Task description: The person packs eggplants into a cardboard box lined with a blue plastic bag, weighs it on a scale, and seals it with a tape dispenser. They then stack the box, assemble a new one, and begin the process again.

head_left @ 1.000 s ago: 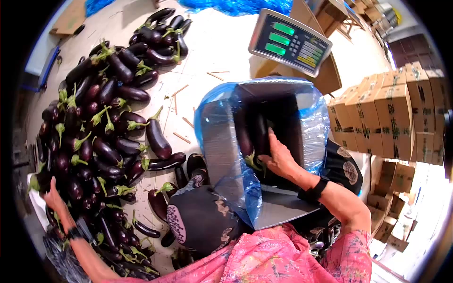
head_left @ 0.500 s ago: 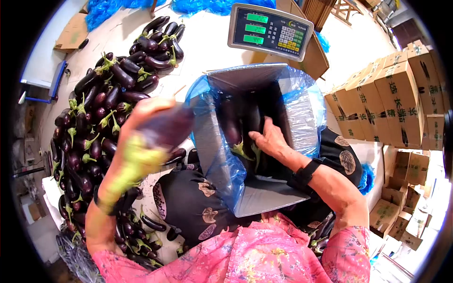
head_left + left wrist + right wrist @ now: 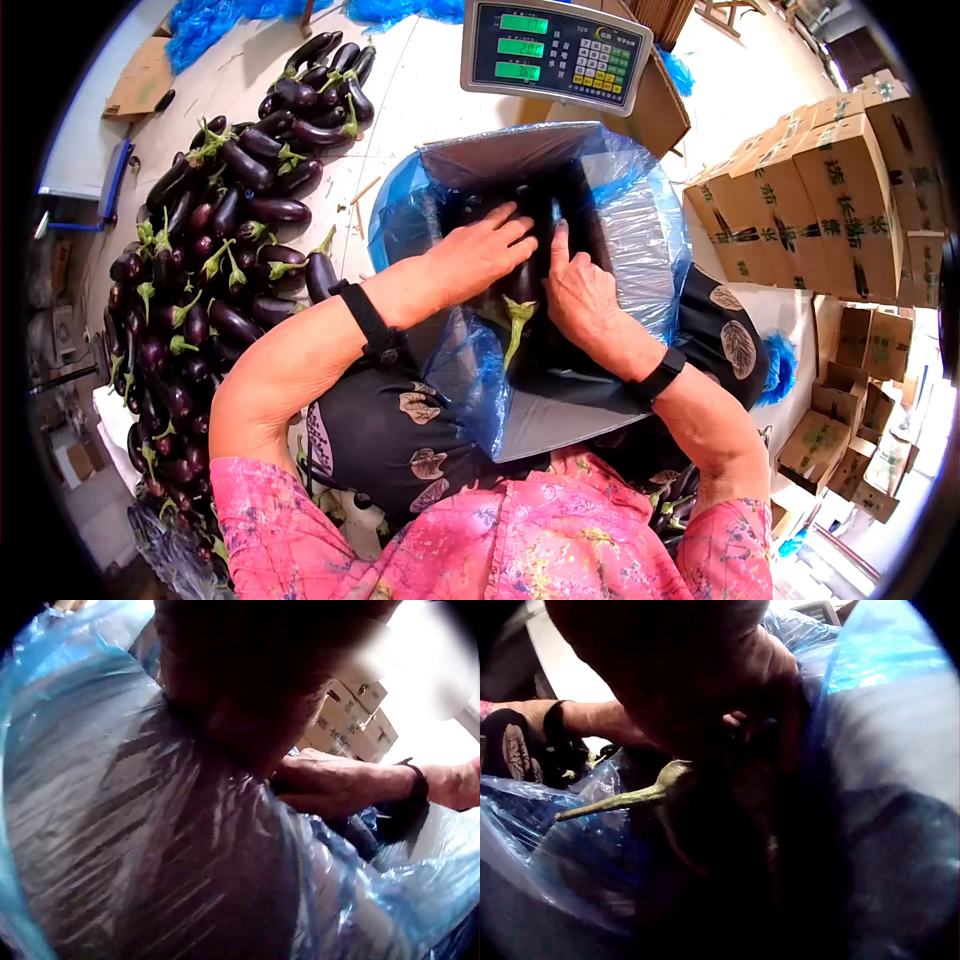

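Note:
In the head view, an open cardboard box [image 3: 570, 418] lined with blue plastic [image 3: 625, 205] sits at the lap, dark inside. An eggplant [image 3: 518, 288] with a green stem lies in it. My left hand [image 3: 482, 258] reaches in over the left wall, its fingers spread over the eggplant's upper part; the thumb is hidden. To the right, my right hand [image 3: 583, 293] is inside too, index finger pointing straight toward the far wall, other fingers bent. The right wrist view shows an eggplant stem [image 3: 615, 804] below that hand.
A large pile of eggplants [image 3: 240, 225] covers the floor at left. Beyond the box stands a scale display [image 3: 555, 55] with lit green digits. Stacked cartons [image 3: 810, 215] rise at right, with smaller open boxes [image 3: 835, 410] below. Blue plastic sheeting [image 3: 225, 25] lies at the back.
My left hand went from the pile, carried an eggplant rightward and now reaches into the box. My right hand stays in the box, now with its index finger straightened. The head view has shifted.

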Tool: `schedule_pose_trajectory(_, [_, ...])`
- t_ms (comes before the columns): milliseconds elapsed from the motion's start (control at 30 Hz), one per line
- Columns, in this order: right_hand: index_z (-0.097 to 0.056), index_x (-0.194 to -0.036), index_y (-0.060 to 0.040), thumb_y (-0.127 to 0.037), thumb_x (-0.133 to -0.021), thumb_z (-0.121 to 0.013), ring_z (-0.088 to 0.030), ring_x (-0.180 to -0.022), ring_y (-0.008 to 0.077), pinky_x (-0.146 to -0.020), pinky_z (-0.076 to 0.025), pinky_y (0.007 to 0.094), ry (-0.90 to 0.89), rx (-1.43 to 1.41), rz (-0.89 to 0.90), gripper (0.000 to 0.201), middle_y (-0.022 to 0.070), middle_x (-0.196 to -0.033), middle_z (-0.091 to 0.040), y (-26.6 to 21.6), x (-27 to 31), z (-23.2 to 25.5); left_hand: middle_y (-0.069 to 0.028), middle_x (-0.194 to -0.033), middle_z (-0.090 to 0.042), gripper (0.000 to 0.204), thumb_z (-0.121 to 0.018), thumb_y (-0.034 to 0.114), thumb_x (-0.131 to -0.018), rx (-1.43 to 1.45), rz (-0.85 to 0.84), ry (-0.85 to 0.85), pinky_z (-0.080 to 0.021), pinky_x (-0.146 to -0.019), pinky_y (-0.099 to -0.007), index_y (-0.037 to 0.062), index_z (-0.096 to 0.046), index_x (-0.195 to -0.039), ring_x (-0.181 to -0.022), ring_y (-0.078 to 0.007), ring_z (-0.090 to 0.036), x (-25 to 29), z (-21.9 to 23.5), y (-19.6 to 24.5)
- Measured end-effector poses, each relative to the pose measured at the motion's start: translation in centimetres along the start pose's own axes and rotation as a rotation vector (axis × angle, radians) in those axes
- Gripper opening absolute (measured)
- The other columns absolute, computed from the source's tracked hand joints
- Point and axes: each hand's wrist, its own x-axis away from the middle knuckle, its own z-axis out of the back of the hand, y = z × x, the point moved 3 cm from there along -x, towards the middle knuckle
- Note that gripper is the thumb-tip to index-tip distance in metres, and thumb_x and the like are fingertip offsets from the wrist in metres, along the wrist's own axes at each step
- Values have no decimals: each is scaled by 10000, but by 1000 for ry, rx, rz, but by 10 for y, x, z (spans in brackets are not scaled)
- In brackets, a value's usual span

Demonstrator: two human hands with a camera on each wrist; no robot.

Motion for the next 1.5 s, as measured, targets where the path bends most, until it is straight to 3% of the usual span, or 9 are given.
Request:
schedule_pose_trajectory(367, [-546, -1329, -30, -202, -813, -586, -524, -861, 163, -637, -400, 274, 329, 591, 357, 545, 44, -927, -513, -16, 20, 30, -144, -1228, -517, 475, -672, 28, -707, -43, -19, 63, -529, -964, -404, 51, -595, -1176, -1176, -372, -500, 2, -13, 20])
schedule_pose_trajectory(533, [-532, -1075, 49, -210, -853, -692, -678, -737, 423, -619, -546, 509, -205, -33, 228, 377, 242, -836, -657, -9, 31, 12, -105, -1087, -510, 242, -628, 67, -749, -14, 47, 54, -594, -775, -370, 57, -604, -990, -1079, -326, -515, -24, -17, 14])
schedule_pose_trajectory(667, [-548, -1139, 87, -305, -906, -677, -667, -779, 448, -671, -550, 491, -307, -141, 120, 474, 270, -786, -660, -1, 25, 9, -191, -1402, -446, 553, -745, 45, -697, 63, 101, 46, -478, -1045, -456, 79, -560, -1217, -1317, -418, -409, -7, -10, 2])
schedule_pose_trajectory(767, [-519, -1218, 113, -362, -926, -673, -678, -799, 422, -723, -556, 456, -263, -483, 4, 579, 292, -802, -661, 11, 25, -22, -235, -1479, -385, 855, -812, 51, -683, 174, 383, -7, -425, -1097, -467, 114, -447, -1453, -1312, -457, -435, -4, 3, -26])
schedule_pose_trajectory(1000, [-452, -1182, 85, -273, -888, -751, -654, -800, 204, -736, -548, 356, -334, -909, -249, 551, 162, -888, -679, 23, 23, -42, -234, -1402, -420, 722, -720, -33, -710, 198, 268, -64, -458, -1062, -469, 78, -512, -1393, -1265, -457, -477, -15, 12, -25])
schedule_pose_trajectory(1200, [-435, -1092, 45, -222, -866, -770, -644, -766, 212, -711, -553, 329, -209, -646, -182, 484, 149, -891, -641, 0, 23, -31, -222, -1383, -437, 726, -767, -39, -676, 118, 226, 4, -448, -1074, -464, 77, -533, -1353, -1258, -441, -491, -11, 9, -23])
schedule_pose_trajectory(1300, [-435, -1100, 39, -228, -866, -773, -648, -753, 215, -696, -555, 346, -273, -833, -254, 491, 141, -893, -649, 5, 26, -50, -207, -1404, -438, 720, -727, -52, -690, -20, 266, -58, -451, -1072, -465, 84, -516, -1365, -1269, -428, -492, -17, 4, -18])
schedule_pose_trajectory(1433, [-450, -1204, 49, -271, -922, -719, -654, -880, 190, -816, -555, 330, -812, -1269, -518, 505, 137, -1002, -643, 0, 44, -43, -196, -1395, -449, 720, -679, -65, -705, 82, 278, -110, -457, -1061, -466, 92, -492, -1383, -1252, -432, -505, -21, 2, -28])
schedule_pose_trajectory(1500, [-515, -1164, 42, -279, -947, -687, -658, -904, 191, -812, -544, 305, -714, -1408, -606, 425, 124, -1001, -649, 7, 30, -59, -207, -1384, -457, 640, -619, -87, -737, 122, 264, -88, -464, -1043, -476, 87, -524, -1346, -1219, -449, -521, -23, 4, -27])
